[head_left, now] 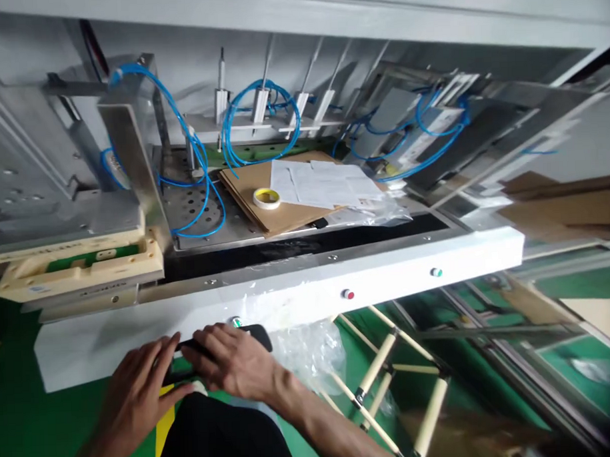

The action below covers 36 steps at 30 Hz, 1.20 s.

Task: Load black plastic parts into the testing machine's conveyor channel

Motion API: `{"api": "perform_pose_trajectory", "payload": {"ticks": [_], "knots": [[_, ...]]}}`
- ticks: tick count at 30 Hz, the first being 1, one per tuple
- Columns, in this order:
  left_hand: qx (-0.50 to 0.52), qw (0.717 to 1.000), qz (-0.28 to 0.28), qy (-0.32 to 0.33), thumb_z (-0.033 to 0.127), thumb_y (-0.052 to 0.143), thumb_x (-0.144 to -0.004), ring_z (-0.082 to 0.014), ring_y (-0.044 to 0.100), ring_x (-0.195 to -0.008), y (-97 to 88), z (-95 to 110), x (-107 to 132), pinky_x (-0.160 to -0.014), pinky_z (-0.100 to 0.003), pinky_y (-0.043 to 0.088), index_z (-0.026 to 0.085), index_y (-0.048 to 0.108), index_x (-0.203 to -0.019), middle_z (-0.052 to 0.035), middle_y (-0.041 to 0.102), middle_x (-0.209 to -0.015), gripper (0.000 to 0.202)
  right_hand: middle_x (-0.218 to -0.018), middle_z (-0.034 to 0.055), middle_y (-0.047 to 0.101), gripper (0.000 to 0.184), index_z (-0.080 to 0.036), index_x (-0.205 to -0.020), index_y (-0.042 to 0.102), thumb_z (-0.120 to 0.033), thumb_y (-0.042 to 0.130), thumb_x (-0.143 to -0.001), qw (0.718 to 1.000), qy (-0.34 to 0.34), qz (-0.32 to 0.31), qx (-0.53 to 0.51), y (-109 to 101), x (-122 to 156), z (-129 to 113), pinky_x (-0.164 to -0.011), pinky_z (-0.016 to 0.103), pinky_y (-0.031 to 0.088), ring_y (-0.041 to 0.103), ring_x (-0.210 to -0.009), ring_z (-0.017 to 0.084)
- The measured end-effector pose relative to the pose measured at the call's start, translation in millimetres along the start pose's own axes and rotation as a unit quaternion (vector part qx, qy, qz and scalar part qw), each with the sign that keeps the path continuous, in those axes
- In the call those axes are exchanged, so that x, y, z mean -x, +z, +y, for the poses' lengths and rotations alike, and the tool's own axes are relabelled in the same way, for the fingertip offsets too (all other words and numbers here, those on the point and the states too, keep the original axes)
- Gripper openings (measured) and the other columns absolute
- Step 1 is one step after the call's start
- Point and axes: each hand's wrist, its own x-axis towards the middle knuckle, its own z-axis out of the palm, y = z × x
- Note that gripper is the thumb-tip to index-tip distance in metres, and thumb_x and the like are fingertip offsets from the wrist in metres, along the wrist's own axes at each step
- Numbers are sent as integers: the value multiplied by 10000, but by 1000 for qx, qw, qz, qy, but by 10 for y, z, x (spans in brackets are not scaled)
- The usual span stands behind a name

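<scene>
A black object [259, 337] of unclear kind is grasped in two hands just in front of a machine's white front panel [113, 338], its near end wrapped by the curled fingers of the right hand [234, 364], its other end apparently pinched by the left hand [143, 384]. For good handling, both ends are best supported evenly, with knuckles held clear of the green button [237, 321] just beyond.

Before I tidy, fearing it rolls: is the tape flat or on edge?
Flat: the tape lies on cardboard, its hole facing up.
</scene>
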Motion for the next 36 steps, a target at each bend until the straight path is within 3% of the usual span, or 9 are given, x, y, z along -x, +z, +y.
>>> {"api": "perform_pose_trajectory", "payload": {"ticks": [2,5,9,15,19,23,27,30,36], "knots": [[11,1000,-21,15,526,524,-1097,-255,736,-919,231,141,-275,-803,-394,569,120,478,-1557,-123,762,-1115,615,-1297,137,728,503,-164,-1463,596,-358,669,-1005,995,81,44,29,-132,431,79,-1031,412,580,650,-1235,240],[4,999,-11,-34,540,536,-1089,-264,742,-885,509,297,-638,-764,-383,568,133,541,-1457,-119,759,-1076,549,-1283,100,755,435,-234,-1419,635,-303,700,-995,958,244,118,96,-157,1116,231,-1140,431,533,631,-1337,231],[-7,990,49,-130,544,552,-1087,-287,767,-979,710,421,-963,-797,-370,593,145,564,-1418,-147,763,-1160,519,-1521,168,636,544,-233,-1533,562,-394,649,-1021,925,337,53,164,19,1739,596,-1161,530,511,550,-1469,325],[6,983,21,-181,525,550,-1092,-294,758,-1081,859,650,-1121,-864,-388,612,175,559,-1428,-153,743,-1283,486,-1571,139,605,573,-259,-1581,517,-479,570,-1054,951,297,-6,82,9,1744,1293,-1230,575,421,499,-1507,329],[28,984,-33,-170,475,629,-1057,-313,720,-1150,980,772,-1276,-960,-440,593,206,569,-1410,-136,732,-1305,448,-1532,178,627,666,-191,-1540,558,-604,585,-1019,962,267,-11,50,-103,1764,1520,-1241,596,394,498,-1493,360],[59,985,-65,-146,430,749,-986,-302,694,-1136,1092,797,-1485,-973,-433,579,212,581,-1379,-110,728,-1245,480,-1478,183,655,705,-182,-1481,609,-667,633,-971,968,245,38,37,-161,1924,1496,-1251,593,386,527,-1456,351],[69,983,-113,-124,416,817,-936,-300,671,-1103,1186,770,-1614,-965,-441,569,205,612,-1361,-105,703,-1219,516,-1367,92,736,426,-264,-1425,659,-393,671,-1019,971,227,65,26,-160,2052,1405,-1198,489,466,608,-1357,260],[71,981,-143,-108,430,832,-923,-304,658,-1080,1264,760,-1655,-961,-461,562,198,633,-1352,-106,692,-1188,527,-1292,76,766,358,-262,-1378,686,-267,669,-1020,970,221,90,38,-137,2080,1373,-1130,453,519,652,-1280,235],[85,979,-158,-102,384,859,-898,-303,654,-1061,1389,736,-1683,-943,-460,559,197,648,-1347,-96,687,-1167,530,-1243,93,777,339,-226,-1307,712,-324,735,-983,967,220,124,27,-137,2118,1343,-1122,466,550,657,-1288,249]]}}
